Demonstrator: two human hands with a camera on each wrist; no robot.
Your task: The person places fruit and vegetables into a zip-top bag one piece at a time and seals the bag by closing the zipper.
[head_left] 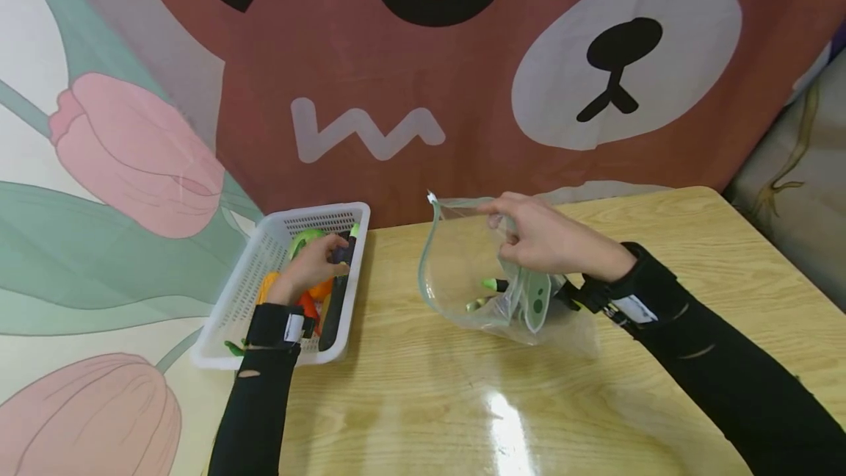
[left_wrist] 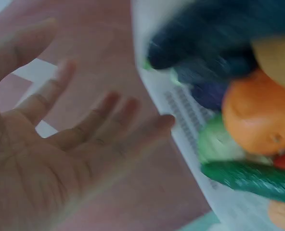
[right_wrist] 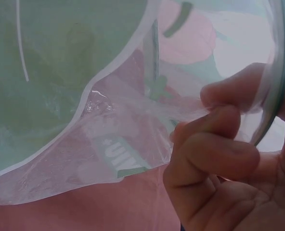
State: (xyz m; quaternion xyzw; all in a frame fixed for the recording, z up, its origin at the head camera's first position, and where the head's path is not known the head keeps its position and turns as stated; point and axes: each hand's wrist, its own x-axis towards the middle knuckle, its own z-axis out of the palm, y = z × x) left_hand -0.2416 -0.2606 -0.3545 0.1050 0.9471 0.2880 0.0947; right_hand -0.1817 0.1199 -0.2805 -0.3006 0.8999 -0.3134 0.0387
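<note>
My left hand [head_left: 307, 267] is over the white basket [head_left: 228, 292], its fingers spread with nothing between them in the left wrist view. Inside the basket lie a long dark vegetable [head_left: 335, 311], a red pepper [head_left: 308, 307] and a green cucumber [left_wrist: 248, 179]. An orange fruit [left_wrist: 258, 115] and a pale green round vegetable [left_wrist: 219, 139] sit close together there. With curled fingers and thumb, my right hand [head_left: 545, 237] pinches the edge of a clear zip bag [head_left: 456, 248], whose mouth gapes to the left. A green-tipped dark vegetable [head_left: 496, 285] shows through the bag.
Both the basket and the bag stand on a light wood table [head_left: 410, 402]. Behind it hangs a brown cloth [head_left: 463, 72] with a cartoon face; a tulip-patterned cloth [head_left: 132, 160] covers the left side. A small green chili [head_left: 234, 348] lies at the basket's near end.
</note>
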